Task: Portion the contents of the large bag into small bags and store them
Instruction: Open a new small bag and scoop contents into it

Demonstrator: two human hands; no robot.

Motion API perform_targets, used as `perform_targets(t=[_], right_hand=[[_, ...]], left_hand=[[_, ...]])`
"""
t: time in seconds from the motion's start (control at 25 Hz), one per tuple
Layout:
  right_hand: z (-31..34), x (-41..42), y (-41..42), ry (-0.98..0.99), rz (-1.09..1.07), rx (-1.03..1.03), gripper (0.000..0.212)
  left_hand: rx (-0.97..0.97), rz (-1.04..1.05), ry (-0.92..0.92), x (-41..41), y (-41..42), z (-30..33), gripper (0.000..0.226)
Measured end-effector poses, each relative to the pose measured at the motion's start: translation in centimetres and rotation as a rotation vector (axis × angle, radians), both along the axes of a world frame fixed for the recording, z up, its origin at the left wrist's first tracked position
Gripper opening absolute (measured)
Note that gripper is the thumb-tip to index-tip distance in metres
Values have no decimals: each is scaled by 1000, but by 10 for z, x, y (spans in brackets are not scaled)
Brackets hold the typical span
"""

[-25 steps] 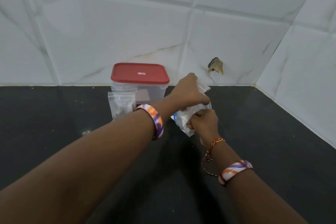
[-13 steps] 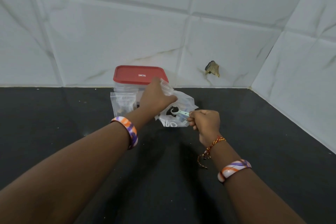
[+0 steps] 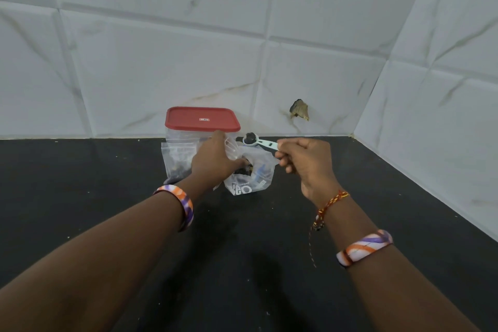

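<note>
On the black bench (image 3: 107, 197), near the tiled wall, the large bag (image 3: 249, 178) stands upright with its mouth open and dark pieces showing inside. The left hand (image 3: 213, 162) grips the bag's top edge, fingers curled round the plastic. The right hand (image 3: 304, 162) pinches the handle of a small white scoop (image 3: 258, 142), held level just above the bag's mouth with a dark heap in its bowl. Just left of the large bag, partly hidden by the left hand, small bags (image 3: 176, 162) holding dark contents lean against a clear box with a red lid (image 3: 202, 119).
</note>
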State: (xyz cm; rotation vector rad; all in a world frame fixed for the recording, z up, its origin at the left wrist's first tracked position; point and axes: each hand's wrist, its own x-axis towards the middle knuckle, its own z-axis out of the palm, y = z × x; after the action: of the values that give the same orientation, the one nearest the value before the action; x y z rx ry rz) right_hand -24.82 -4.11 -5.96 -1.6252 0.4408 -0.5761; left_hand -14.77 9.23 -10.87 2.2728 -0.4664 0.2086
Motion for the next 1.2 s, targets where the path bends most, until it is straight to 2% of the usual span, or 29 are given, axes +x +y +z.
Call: perform_targets(t=[0.2, 0.24, 0.32, 0.4, 0.52, 0.56, 0.6, 0.88, 1.04, 1.2], right_hand=[[-6, 8, 27, -128, -5, -883, 21], [-8, 8, 29, -167, -15, -976, 21], [-13, 8, 28, -227, -43, -1025, 21], [-16, 8, 21, -234, -84, -852, 18], [-21, 6, 5, -162, -108, -207, 16], [-26, 4, 1, -150, -120, -61, 14], [-33, 1, -3, -132, -136, 3, 13], [-82, 18, -3, 117, -199, 53, 13], [-88, 36, 8, 204, -102, 115, 15], [-92, 39, 7, 250, -100, -24, 6]], left_hand=[[-6, -4, -6, -3, -5, 2, 59], [-17, -5, 3, -2, -5, 2, 58], [-31, -6, 20, -1, -6, 0, 61], [-33, -7, 26, 0, -5, -1, 62], [-74, -19, 54, 3, -7, -4, 63], [-93, -16, 65, 4, -7, -5, 63], [-116, -12, 77, 6, -8, -6, 62], [-306, -17, 198, 10, -10, -11, 55], [-348, -99, 207, 13, -3, -13, 41], [-625, -259, 460, 7, 14, -12, 24]])
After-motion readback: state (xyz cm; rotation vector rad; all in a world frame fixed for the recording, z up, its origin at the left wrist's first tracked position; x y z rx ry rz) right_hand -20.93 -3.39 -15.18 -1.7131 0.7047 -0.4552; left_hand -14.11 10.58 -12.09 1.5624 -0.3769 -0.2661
